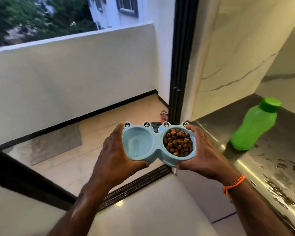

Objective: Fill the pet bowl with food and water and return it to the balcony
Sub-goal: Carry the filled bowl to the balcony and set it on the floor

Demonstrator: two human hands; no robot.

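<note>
I hold a light-blue double pet bowl with frog eyes on its far rim, level in front of me above the balcony door's threshold. Its left cup holds clear water. Its right cup is full of brown kibble. My left hand grips the bowl's left end, thumb under the near edge. My right hand grips the right end, with an orange thread band on that wrist.
A green capped bottle stands on a wet steel counter at right. The black sliding-door track crosses the floor below the bowl. Beyond it lie the balcony's tiled floor, a grey mat and a white parapet wall.
</note>
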